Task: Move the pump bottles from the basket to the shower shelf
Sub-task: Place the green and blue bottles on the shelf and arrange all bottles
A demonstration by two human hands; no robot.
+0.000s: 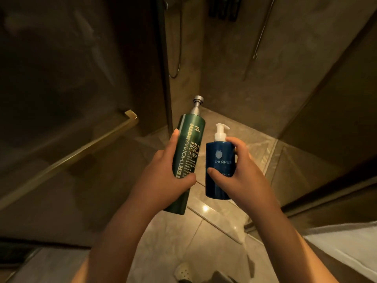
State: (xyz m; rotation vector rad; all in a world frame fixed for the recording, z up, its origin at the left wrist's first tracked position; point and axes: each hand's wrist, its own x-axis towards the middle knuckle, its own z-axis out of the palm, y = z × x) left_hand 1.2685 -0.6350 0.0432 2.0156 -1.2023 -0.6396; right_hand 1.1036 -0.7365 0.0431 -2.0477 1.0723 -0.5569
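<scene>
The left hand point(163, 172) is wrapped tight around a tall green bottle point(186, 158) with a silver pump on top. The right hand point(240, 172) is wrapped around a short blue bottle point(219, 172) with a white pump. The two bottles are up in the air, side by side (very close, maybe not touching). Under both hands is the shiny shower floor point(255, 148). A gold door handle point(67, 158) sits off past the left hand.

The left hand point(163, 172) grips a tall green bottle point(187, 152); the right hand point(240, 172) grips a blue pump bottle point(219, 160).
</scene>
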